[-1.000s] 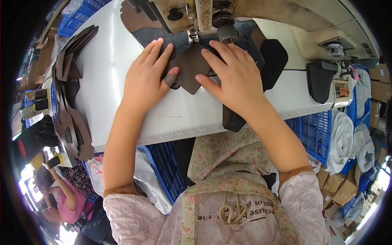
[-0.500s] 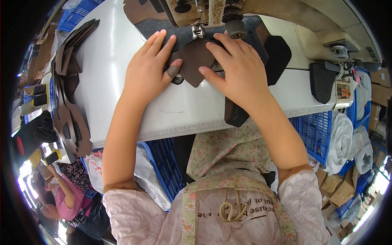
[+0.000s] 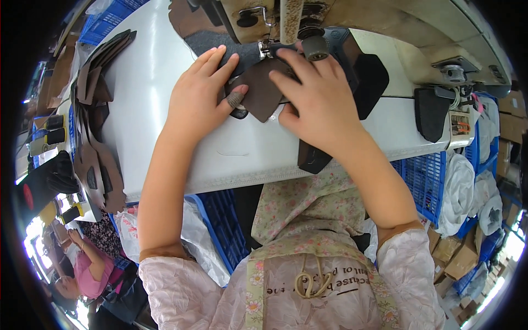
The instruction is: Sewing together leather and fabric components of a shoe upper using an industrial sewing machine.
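My left hand (image 3: 198, 99) lies with outstretched fingers on the dark grey backing (image 3: 240, 50) of a shoe-upper-like assembly, its thumb touching a brown leather-like piece (image 3: 263, 98). A grey band wraps that thumb. Across from it my right hand (image 3: 324, 104) has its fingers spread over the dark parts beside the presser foot (image 3: 265, 50) of a sewing machine (image 3: 379, 21). Its thumb is bent off the brown piece's right edge, and some fingertips are hidden behind the machine's round knob (image 3: 315, 48). A black panel (image 3: 372, 85) extends past the right hand; a dark flap (image 3: 313, 158) hangs toward the table edge below it.
Stacked brown and black cut pieces (image 3: 91, 126) hang along the table's left side. A separate black piece (image 3: 432, 114) lies at the right. Loose thread (image 3: 232, 154) rests on the white table (image 3: 154, 110). Blue crates (image 3: 421, 179) stand below; another person (image 3: 96, 269) sits at lower left.
My right thumb and index finger have shifted off the brown piece, and the thumb has bent. The brown piece has turned slightly, and its lower tip sits a little lower. My left hand barely moved.
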A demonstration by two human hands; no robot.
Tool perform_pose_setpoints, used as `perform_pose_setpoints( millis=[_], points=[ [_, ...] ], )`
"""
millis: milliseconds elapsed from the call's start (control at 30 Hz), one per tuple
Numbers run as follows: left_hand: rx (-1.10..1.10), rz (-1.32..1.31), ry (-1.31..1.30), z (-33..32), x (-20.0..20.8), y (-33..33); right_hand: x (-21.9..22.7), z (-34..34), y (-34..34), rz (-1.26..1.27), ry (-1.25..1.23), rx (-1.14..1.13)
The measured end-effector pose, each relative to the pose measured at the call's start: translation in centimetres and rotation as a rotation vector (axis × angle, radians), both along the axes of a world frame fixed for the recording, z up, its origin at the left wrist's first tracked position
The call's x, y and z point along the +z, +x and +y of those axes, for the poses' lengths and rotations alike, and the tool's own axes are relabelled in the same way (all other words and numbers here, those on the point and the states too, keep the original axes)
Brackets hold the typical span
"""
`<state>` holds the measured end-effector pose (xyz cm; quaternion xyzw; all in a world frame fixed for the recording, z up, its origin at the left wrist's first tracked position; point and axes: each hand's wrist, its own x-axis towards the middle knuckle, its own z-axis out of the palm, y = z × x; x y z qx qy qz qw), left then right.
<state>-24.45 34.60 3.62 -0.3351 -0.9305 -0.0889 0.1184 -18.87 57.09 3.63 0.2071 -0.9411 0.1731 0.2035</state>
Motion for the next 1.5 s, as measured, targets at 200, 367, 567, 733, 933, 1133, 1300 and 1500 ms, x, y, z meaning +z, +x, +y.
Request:
perform_pose_setpoints(
  millis=[200, 367, 567, 733, 933, 1133, 1300, 1500],
  points=[
    [0.118, -0.323, 0.230, 2.4, 2.2, -2.6, -0.4, -1.1, -1.2, 0.007, 0.220, 0.184],
    [0.018, -0.048, 0.126, 0.9, -1.7, -3.4, -1.7, -0.9, -1.5, 0.128, 0.145, 0.222],
    [0.027, -0.118, 0.112, 1.4, -1.1, -3.5, -2.3, 0.0, -2.1, 0.180, -0.025, 0.312],
    [0.023, -0.114, 0.128, 1.3, -1.1, -3.5, -1.6, 0.3, -2.6, 0.063, -0.019, 0.376],
    [0.027, -0.101, 0.127, 1.2, -1.6, -3.5, -1.0, 0.1, -1.7, -0.007, -0.008, 0.278],
    [0.043, -0.111, 0.116, 1.0, -1.7, -3.6, -0.9, 0.1, -1.1, 0.019, 0.028, 0.188],
    [0.073, -0.225, 0.089, 1.3, -1.0, -3.5, -1.3, 0.2, -1.0, 0.063, -0.017, 0.193],
    [0.069, -0.122, 0.083, 1.0, -1.6, -3.5, -1.3, 0.1, -1.1, 0.047, -0.019, 0.206]
  ],
)
